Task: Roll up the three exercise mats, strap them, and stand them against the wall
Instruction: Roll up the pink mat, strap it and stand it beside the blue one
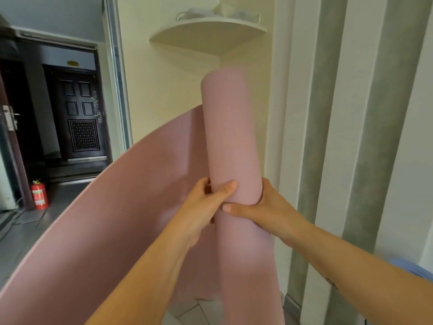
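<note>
A pink exercise mat (230, 137) is held upright in front of me, partly rolled into a tall cylinder. Its loose unrolled part (117, 219) sweeps out to the left and down toward the floor. My left hand (208, 202) grips the roll from the left, thumb across its front. My right hand (260, 207) wraps around the roll from the right, just below the left thumb. No strap is visible. A bit of blue (412, 270) shows low at the right edge; I cannot tell what it is.
A cream wall corner with a curved corner shelf (208, 31) stands right behind the roll. Grey-striped wall panels (365, 137) fill the right. An open doorway at left leads to a dark door (82, 118); a red fire extinguisher (39, 194) stands on the floor there.
</note>
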{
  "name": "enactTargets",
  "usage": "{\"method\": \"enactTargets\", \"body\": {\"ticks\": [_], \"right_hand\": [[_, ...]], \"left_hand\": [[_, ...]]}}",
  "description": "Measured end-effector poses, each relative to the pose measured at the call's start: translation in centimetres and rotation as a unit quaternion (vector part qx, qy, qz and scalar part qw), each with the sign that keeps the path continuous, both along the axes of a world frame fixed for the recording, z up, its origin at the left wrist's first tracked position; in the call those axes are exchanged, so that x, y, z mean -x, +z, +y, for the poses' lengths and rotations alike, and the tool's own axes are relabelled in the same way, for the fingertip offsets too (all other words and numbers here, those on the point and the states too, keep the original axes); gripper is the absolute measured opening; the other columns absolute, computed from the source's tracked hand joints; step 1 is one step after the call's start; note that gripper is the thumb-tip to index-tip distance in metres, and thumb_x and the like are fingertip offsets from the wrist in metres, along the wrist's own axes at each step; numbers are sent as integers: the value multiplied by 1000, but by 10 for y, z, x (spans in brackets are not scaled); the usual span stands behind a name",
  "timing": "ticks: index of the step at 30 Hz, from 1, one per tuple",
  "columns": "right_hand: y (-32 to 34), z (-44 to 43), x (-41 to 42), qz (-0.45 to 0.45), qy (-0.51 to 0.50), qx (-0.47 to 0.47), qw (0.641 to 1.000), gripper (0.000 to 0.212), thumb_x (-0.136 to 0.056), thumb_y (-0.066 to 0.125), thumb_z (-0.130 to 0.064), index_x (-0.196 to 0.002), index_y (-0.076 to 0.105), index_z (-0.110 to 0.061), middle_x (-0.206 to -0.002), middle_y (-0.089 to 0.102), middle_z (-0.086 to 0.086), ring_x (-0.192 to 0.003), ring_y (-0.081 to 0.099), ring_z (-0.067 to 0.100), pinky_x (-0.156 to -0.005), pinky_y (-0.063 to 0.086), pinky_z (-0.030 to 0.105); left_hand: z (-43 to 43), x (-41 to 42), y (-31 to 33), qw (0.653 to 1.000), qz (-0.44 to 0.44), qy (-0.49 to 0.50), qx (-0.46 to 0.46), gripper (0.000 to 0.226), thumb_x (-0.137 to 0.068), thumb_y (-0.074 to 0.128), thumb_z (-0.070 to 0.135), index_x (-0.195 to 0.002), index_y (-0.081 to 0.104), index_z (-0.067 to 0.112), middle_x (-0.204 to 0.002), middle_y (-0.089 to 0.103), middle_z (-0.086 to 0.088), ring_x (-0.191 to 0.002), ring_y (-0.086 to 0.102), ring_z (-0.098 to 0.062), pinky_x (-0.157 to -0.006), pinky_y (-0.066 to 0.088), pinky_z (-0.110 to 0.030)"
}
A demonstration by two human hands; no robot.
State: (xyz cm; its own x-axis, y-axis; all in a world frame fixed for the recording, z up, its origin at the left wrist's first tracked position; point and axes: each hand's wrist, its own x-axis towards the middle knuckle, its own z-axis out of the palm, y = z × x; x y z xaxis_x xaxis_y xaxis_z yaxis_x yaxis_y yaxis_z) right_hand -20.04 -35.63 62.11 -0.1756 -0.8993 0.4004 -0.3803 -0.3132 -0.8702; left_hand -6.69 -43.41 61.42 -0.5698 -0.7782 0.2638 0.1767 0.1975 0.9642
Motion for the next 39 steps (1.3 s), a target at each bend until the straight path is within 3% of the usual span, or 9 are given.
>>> {"method": "enactTargets", "body": {"ticks": [5, 11, 16, 20, 24, 28, 31, 35, 39], "right_hand": [[16, 7, 22, -94, 73, -136, 984, 67, -66, 73, -20, -126, 48, -33, -108, 71, -1, -97, 68, 17, -79, 55, 36], [28, 9, 23, -11, 75, -187, 979, 78, -62, 79, -39, -132, 48, -29, -113, 70, -8, -106, 65, 10, -96, 50, 39], [49, 8, 13, -29, 112, -169, 979, 52, -70, 71, -29, -120, 59, -22, -113, 71, 0, -105, 67, 19, -94, 52, 37], [67, 5, 9, 52, 98, -153, 982, 55, -72, 79, -18, -121, 55, -26, -113, 70, -2, -101, 68, 16, -89, 55, 35], [78, -1, 7, 101, 62, -108, 987, 65, -62, 79, -26, -121, 54, -30, -109, 70, -8, -97, 68, 9, -84, 55, 30], [76, -9, -1, 149, -1, -51, 987, 65, -65, 85, -28, -122, 54, -29, -107, 66, -15, -93, 65, 0, -76, 52, 18], [74, -15, -5, 217, -64, -22, 974, 84, -54, 82, -41, -130, 48, -28, -117, 61, -14, -105, 59, 5, -86, 49, 24], [73, -14, -20, 270, -82, 29, 959, 79, -62, 87, -34, -129, 46, -30, -115, 58, -18, -105, 57, 5, -85, 46, 21], [75, -14, -23, 291, -64, 28, 954, 99, -55, 89, -41, -139, 37, -27, -128, 50, -18, -114, 51, 3, -100, 43, 27]], "left_hand": [[-6, -14, -11, 993, 85, -38, -74, 53, -73, 68, 34, -122, 59, 17, -117, 69, 0, -104, 68, -19, -86, 54, -40], [-13, -11, -20, 974, 167, -93, -122, 70, -72, 78, 39, -132, 55, 11, -129, 62, -9, -121, 57, -29, -106, 40, -53], [-6, -1, -19, 943, 275, -115, -147, 96, -59, 86, 47, -138, 46, 11, -137, 55, -13, -127, 52, -30, -103, 44, -50], [-4, 2, -14, 942, 289, -113, -127, 71, -82, 65, 48, -141, 42, 16, -138, 55, -8, -125, 54, -25, -102, 46, -47], [-5, -3, -7, 966, 222, -100, -89, 55, -85, 48, 49, -137, 47, 28, -121, 66, 3, -92, 70, -11, -72, 58, -32], [-8, -9, 0, 968, 220, -66, -98, 40, -96, 45, 40, -135, 47, 30, -117, 69, 4, -91, 71, -11, -72, 59, -36], [-6, -14, 1, 956, 256, -79, -123, 36, -98, 46, 34, -134, 49, 28, -114, 70, 5, -95, 70, -11, -70, 58, -44], [2, -18, 6, 951, 265, -99, -127, 55, -79, 59, 42, -131, 51, 25, -121, 67, 2, -99, 69, -11, -69, 58, -45], [3, -19, 3, 937, 324, -65, -116, 53, -78, 61, 31, -130, 50, 24, -125, 65, 0, -101, 69, -13, -80, 57, -50]]}}
